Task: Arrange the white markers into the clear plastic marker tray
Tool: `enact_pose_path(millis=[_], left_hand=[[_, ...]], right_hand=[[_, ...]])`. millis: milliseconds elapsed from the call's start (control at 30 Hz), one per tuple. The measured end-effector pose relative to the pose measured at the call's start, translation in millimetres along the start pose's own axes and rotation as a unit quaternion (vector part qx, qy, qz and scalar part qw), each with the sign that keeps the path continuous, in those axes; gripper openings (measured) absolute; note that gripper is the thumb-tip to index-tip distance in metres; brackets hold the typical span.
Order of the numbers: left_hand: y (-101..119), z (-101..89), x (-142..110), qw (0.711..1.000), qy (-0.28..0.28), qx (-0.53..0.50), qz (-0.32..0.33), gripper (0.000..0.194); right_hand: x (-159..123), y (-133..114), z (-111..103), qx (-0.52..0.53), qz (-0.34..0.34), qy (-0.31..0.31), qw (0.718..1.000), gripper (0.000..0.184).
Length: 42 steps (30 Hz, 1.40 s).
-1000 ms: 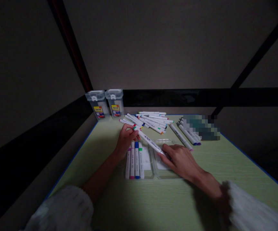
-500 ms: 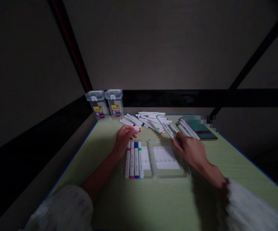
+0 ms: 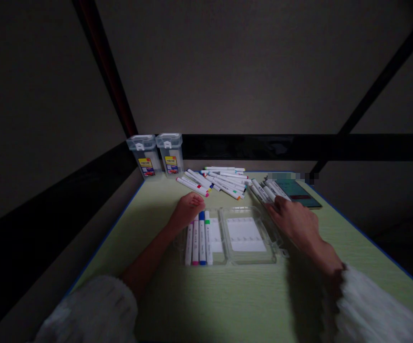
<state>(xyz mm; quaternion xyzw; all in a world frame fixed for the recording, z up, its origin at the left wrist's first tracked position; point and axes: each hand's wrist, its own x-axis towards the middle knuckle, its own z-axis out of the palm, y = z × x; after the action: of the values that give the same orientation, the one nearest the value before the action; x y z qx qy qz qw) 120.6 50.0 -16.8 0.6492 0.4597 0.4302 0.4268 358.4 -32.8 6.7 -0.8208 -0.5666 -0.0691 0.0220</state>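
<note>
Fingers on the left hand (image 3: pixel 187 209) are curled in, right by the case (image 3: pixel 252 261) with four markers (image 3: pixel 202 243); right hand (image 3: pixel 297 221)'s at the loose markers (image 3: pixel 260 191), can't tell if gripping.

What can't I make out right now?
Head view:
Near ends of the rightmost white markers: behind the bare right hand.
Far end of the leftmost white marker in the clear plastic case: behind the bare left hand.
Fine print on the yellow labels: too small.
Far edge of the flat green-screened device: pixelated.
</note>
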Motion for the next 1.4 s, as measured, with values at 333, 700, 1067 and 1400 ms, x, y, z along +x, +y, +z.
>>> enact_pose_path(millis=[333,700,1067,1400], left_hand=[[-14.2,-12.6,3.5,0.983,0.012,0.175,0.053,0.008],[-20.3,-19.3,7.3,0.990,-0.018,0.137,0.032,0.008],[-20.2,-22.9,7.7,0.986,0.007,0.165,0.017,0.007],[-19.9,-18.5,5.8,0.977,0.041,0.210,0.023,0.009]], right_hand=[[9.5,14.9,5.4,0.007,0.031,-0.054,0.998,0.040],[12.3,20.5,12.4,0.009,0.027,-0.076,0.997,0.042],[15.4,25.7,14.9,0.022,0.025,-0.100,0.994,0.044],[13.4,25.2,18.4,0.011,0.022,-0.089,0.996,0.041]])
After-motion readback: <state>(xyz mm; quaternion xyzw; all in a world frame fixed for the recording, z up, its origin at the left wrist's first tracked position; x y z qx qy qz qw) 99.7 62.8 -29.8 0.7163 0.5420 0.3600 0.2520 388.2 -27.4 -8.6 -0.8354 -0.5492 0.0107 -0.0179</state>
